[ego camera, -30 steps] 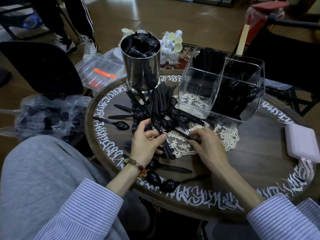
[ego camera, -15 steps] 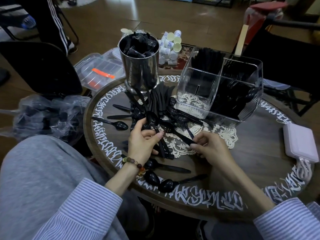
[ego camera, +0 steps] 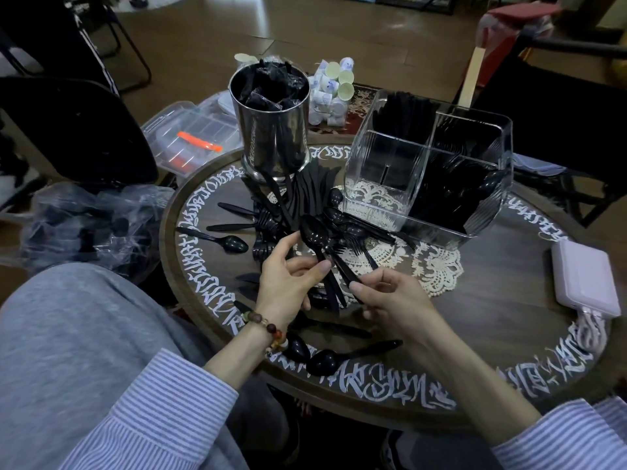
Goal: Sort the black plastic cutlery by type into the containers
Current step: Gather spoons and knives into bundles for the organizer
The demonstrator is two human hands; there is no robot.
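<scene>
A pile of black plastic cutlery (ego camera: 298, 205) lies at the middle of the round table (ego camera: 492, 320). My left hand (ego camera: 288, 286) grips a bunch of black spoons (ego camera: 314, 234), bowls raised above the pile. My right hand (ego camera: 390, 300) pinches the handle of another black spoon (ego camera: 342, 269) right beside that bunch. A clear divided container (ego camera: 431, 164) stands behind, its right and back compartments dark with cutlery, its front left one bare. A steel canister (ego camera: 271, 130) at the back left holds wrapped black pieces.
Loose spoons (ego camera: 339, 357) lie near the table's front edge and at the left (ego camera: 227, 242). A pink power bank (ego camera: 587, 283) sits at the right. A lace doily (ego camera: 434, 266) covers the middle. Plastic bags (ego camera: 91, 225), a clear lidded box (ego camera: 193, 140) and a chair stand left.
Both hands have risen off the pile. The left hand now holds its spoons lifted, and the right hand has drawn a spoon up by its handle toward the bunch.
</scene>
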